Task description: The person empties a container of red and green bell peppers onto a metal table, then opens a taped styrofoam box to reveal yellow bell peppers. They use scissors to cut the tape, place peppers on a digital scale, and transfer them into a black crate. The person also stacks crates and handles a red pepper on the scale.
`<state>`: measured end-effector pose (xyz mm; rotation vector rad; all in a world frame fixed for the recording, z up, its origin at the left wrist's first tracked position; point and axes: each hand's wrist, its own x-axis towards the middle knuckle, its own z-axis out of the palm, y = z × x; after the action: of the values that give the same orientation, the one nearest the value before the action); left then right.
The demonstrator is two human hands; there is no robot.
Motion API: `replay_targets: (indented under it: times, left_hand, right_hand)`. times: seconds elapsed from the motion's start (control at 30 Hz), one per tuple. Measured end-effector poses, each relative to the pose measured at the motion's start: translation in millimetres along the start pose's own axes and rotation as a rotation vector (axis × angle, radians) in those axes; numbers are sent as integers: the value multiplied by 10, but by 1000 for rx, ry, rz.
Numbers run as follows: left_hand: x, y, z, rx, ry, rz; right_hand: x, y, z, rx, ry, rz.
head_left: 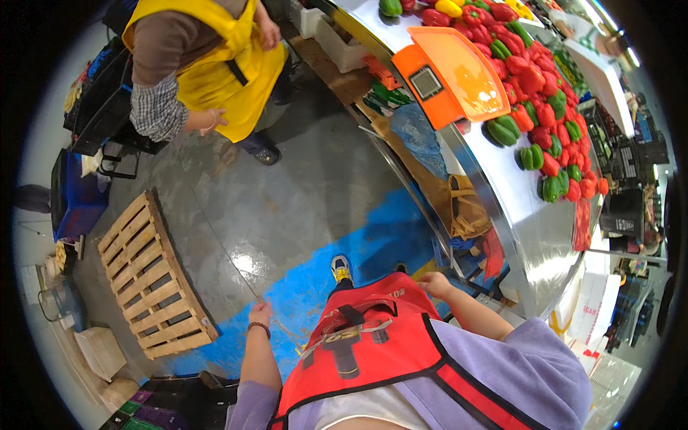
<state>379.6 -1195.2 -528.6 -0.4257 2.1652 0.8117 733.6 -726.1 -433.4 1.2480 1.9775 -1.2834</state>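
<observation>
A red apron (383,315) with black trim covers my front, its lower part spread out before me. My left hand (261,313) hangs out to the left of the apron, fingers curled. A thin pale strand seems to run between this hand and the apron's left side, too faint to name. At the apron's far right corner is my right hand (434,285), fingertips pinched together close to the fabric edge. What lies between those fingers is too small to make out. One of my shoes (341,269) shows beyond the apron on blue-painted floor.
A metal table (530,236) on the right bears red and green peppers (534,79) and an orange scale (437,86). A wooden pallet (154,279) lies on the floor to the left. Beyond it stands a person in a yellow apron (222,79). A blue crate (79,197) is at far left.
</observation>
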Motion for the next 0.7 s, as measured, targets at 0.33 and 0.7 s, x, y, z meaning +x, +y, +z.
replay_targets:
  times: [0.33, 0.7]
  left_hand:
    - [-140, 418, 361, 464, -719, 91]
    - [335, 2213, 443, 568, -736, 356]
  right_hand:
    - [504, -1215, -183, -222, -307, -337]
    - [1630, -1757, -662, -356, -260, -302]
